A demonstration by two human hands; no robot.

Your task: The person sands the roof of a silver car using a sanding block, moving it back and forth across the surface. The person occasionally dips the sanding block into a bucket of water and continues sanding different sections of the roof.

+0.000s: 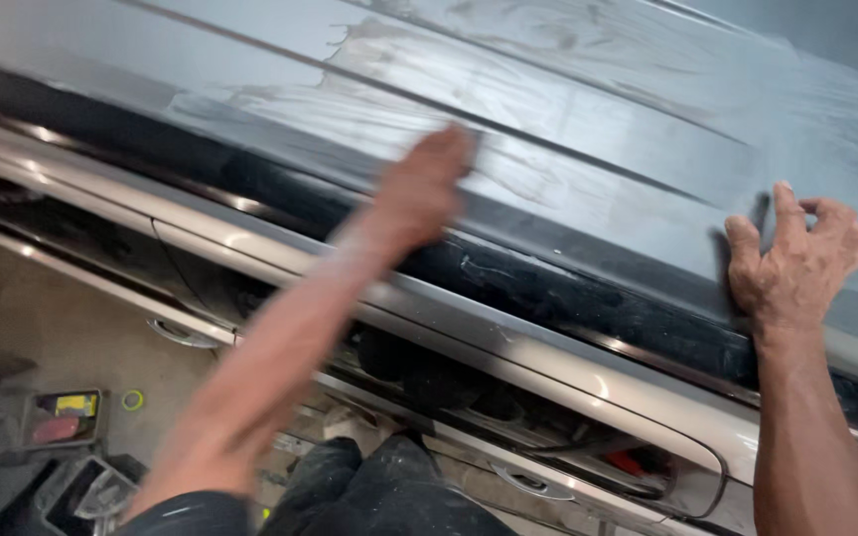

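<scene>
Standing over a car roof [588, 109], the person works with both bare arms stretched across the dulled, dusty grey panel. Left hand [421, 189]: extended flat on the roof near its dark edge strip, fingers straight and together, palm down. The picture is blurred here, so it cannot be determined whether anything lies under the palm. Right hand [794, 260]: placed farther along the same roof edge, fingers curled and spread, fingertips pressing the panel; it grips nothing and appears to serve as a brace for the body leaning over the vehicle. Pale swirl marks cover the roof between and beyond the hands. Below the roof edge run the chrome window trim [548, 342] and two door handles [528, 482]. On the floor to the left sits a small tray [64, 417] beside a yellow-green ring [132, 400].
</scene>
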